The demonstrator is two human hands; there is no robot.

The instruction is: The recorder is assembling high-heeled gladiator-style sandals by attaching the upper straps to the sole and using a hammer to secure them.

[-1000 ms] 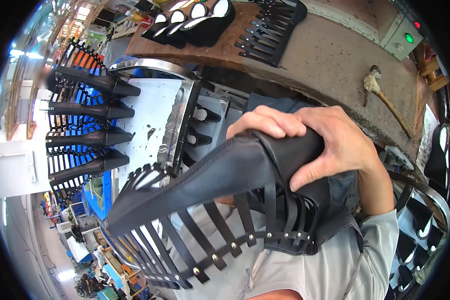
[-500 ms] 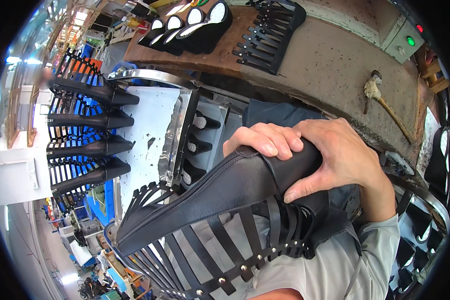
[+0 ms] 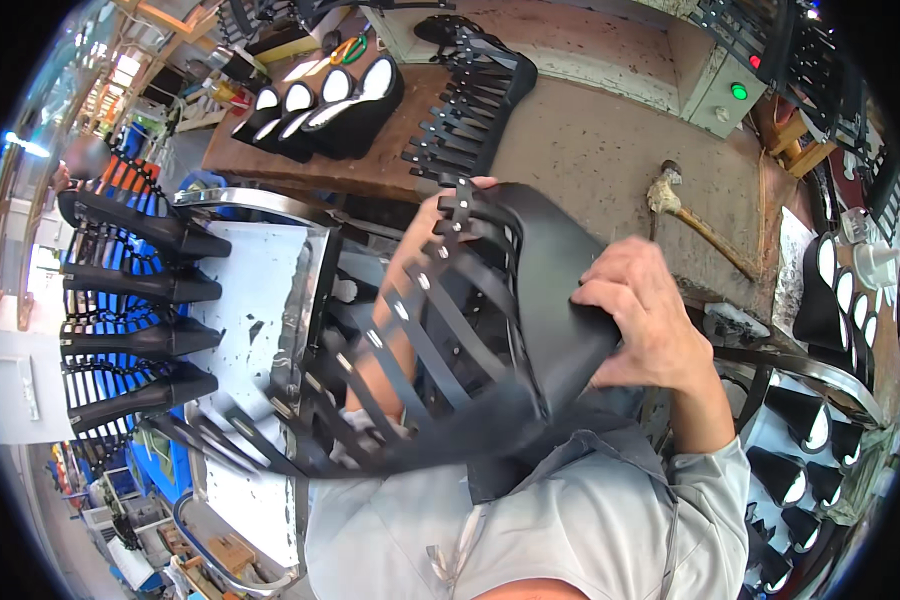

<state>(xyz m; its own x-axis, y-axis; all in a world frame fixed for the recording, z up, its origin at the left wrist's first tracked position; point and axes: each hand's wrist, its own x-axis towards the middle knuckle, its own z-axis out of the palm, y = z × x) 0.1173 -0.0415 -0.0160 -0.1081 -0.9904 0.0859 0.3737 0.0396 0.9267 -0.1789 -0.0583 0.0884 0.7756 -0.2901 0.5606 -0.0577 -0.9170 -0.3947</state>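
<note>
In front of my chest is a black strappy leather boot [image 3: 560, 270], its studded straps slanting across the left part and blurred by motion. My right hand [image 3: 640, 315] grips its smooth, rounded right end, fingers curled over the leather and thumb underneath. Behind the straps runs my left forearm, partly seen through the gaps. My left hand [image 3: 432, 215] holds the boot's far upper edge, a fingertip showing there; most of that hand is hidden by the straps and leather.
Black wedge pieces with white tops [image 3: 340, 115] and another strappy piece [image 3: 460, 125] lie on the bench. A hammer [image 3: 705, 230] rests farther right. Several strappy boots [image 3: 140, 290] line the left rack; wedges [image 3: 785, 475] fill a lower-right tray. A control box [image 3: 725, 95] shows lights.
The boot has been turned: its zipped side has swung out of sight and the studded straps now face up. My left hand went from its top to behind it; my view shifted right.
</note>
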